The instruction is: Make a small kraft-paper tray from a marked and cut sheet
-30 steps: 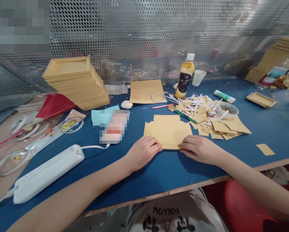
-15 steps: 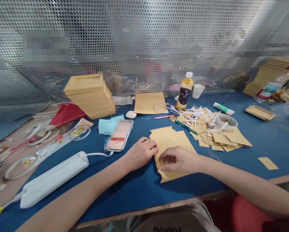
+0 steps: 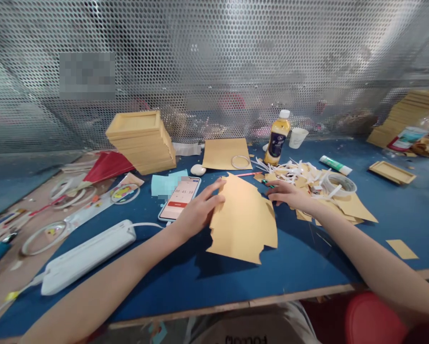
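1. Tan and thin-looking, the notched card sheet (image 3: 243,217) is the centre of my clock, right in front of me. It is tilted, and the shadow on the blue tabletop (image 3: 164,289) toward 7 o'clock suggests its near part is raised.
2. My left hand (image 3: 199,209) reaches in from 9 o'clock, narrowed on the sheet's edge between 10 and 11. A light hold near the rim should do, I judge; squeezing harder could crease the card.
3. My right hand (image 3: 289,193) is at 2 o'clock, its fingers part-curled at the green pen (image 3: 269,183), near 1 o'clock. They hide most of the barrel, so I cannot tell whether they grip it or only touch it.
4. To handle that pen cleanly, I should pinch the barrel and lift straight up: the white paper strips (image 3: 304,169) and card scraps (image 3: 356,205), from 1 to 3 o'clock, could snag or scatter if dragged.
5. Laying the sheet flat, left fingers spread across it, would steady it better than an edge hold.
6. Elbow room matters: the smartphone (image 3: 180,192) lies near my left hand, between 9 and 10 o'clock, so sideways sweeps could nudge it.
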The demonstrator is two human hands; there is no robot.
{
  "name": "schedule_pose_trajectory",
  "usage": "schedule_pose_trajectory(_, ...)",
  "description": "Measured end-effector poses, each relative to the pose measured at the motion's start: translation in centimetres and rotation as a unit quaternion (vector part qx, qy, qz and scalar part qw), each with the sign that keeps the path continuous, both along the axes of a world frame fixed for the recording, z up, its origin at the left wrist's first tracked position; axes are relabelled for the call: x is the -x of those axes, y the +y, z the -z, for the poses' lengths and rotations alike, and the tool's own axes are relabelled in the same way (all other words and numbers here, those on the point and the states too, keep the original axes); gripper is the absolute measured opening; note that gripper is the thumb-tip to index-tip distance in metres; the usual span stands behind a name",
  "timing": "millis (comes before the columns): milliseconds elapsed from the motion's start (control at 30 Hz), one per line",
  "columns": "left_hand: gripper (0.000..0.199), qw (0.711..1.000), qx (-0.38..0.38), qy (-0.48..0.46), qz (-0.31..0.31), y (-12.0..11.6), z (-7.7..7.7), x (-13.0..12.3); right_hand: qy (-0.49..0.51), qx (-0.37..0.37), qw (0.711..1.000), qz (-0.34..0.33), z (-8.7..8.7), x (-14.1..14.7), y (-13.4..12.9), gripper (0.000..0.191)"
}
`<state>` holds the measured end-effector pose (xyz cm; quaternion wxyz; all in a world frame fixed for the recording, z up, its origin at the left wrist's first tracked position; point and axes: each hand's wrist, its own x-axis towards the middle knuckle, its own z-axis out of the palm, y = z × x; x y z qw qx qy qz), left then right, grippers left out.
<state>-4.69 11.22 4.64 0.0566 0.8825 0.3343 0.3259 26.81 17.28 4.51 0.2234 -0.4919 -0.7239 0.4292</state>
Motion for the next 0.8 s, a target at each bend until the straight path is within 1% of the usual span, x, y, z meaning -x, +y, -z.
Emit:
schedule_pose_trajectory(67,0.021,1.000,0.015,0.006,-0.004,0.2,0.0,0.0,0.021,0.048,0.999,-0.005,-0.5,0.0,-0.4,0.050)
schedule_pose_trajectory(100,0.027,0.999,0.026,0.021,-0.009,0.4,0.0,0.0,0.039,0.072,0.997,-0.010,-0.7,0.0,-0.7,0.055)
schedule_pose_trajectory(200,0.052,0.993,0.047,0.106,-0.036,1.5,-0.1,0.3,0.091,0.116,0.988,-0.035,-1.3,-0.3,-1.2,0.066)
schedule_pose_trajectory(233,0.061,0.989,0.039,0.134,-0.038,1.9,-0.2,0.6,0.099,0.121,0.987,-0.037,-1.4,-0.4,-1.4,0.065)
schedule_pose_trajectory(300,0.075,0.985,0.026,0.159,-0.065,2.4,-0.6,1.0,0.107,0.122,0.987,-0.013,-1.3,-0.6,-1.7,0.053)
schedule_pose_trajectory(333,0.076,0.985,0.015,0.144,-0.089,2.3,-0.9,1.1,0.108,0.119,0.987,0.012,-1.0,-0.6,-1.9,0.043)
schedule_pose_trajectory(367,0.071,0.988,0.003,0.119,-0.103,1.9,-1.2,1.0,0.106,0.115,0.987,0.038,-0.7,-0.6,-2.1,0.034)
schedule_pose_trajectory(433,0.052,0.993,0.000,0.075,-0.086,0.2,-1.7,0.0,0.091,0.092,0.988,0.081,0.0,-0.6,-2.7,0.026)
schedule_pose_trajectory(500,0.036,0.996,0.014,0.066,-0.053,-2.3,-1.6,-2.0,0.058,0.055,0.992,0.100,0.5,-0.6,-3.5,0.026)
schedule_pose_trajectory(533,0.037,0.996,0.023,0.080,-0.041,-3.6,-1.3,-3.1,0.040,0.038,0.993,0.102,0.7,-0.6,-4.0,0.026)
schedule_pose_trajectory(600,0.057,0.991,0.035,0.131,-0.012,-6.0,-0.2,-5.5,0.017,0.019,0.995,0.099,0.7,-0.6,-5.2,0.027)
schedule_pose_trajectory(633,0.062,0.988,0.025,0.152,-0.012,-6.9,0.4,-6.5,0.013,0.023,0.995,0.096,0.7,-0.5,-5.7,0.027)
schedule_pose_trajectory(667,0.060,0.985,0.015,0.169,-0.019,-7.5,1.0,-7.3,0.013,0.033,0.995,0.093,0.6,-0.5,-6.2,0.027)
schedule_pose_trajectory(733,0.042,0.980,-0.004,0.197,-0.034,-8.2,2.0,-8.2,0.024,0.071,0.993,0.089,0.6,-0.6,-7.0,0.026)
schedule_pose_trajectory(800,0.026,0.976,-0.026,0.211,-0.041,-8.4,2.6,-8.4,0.032,0.113,0.990,0.079,0.6,-1.0,-7.4,0.025)
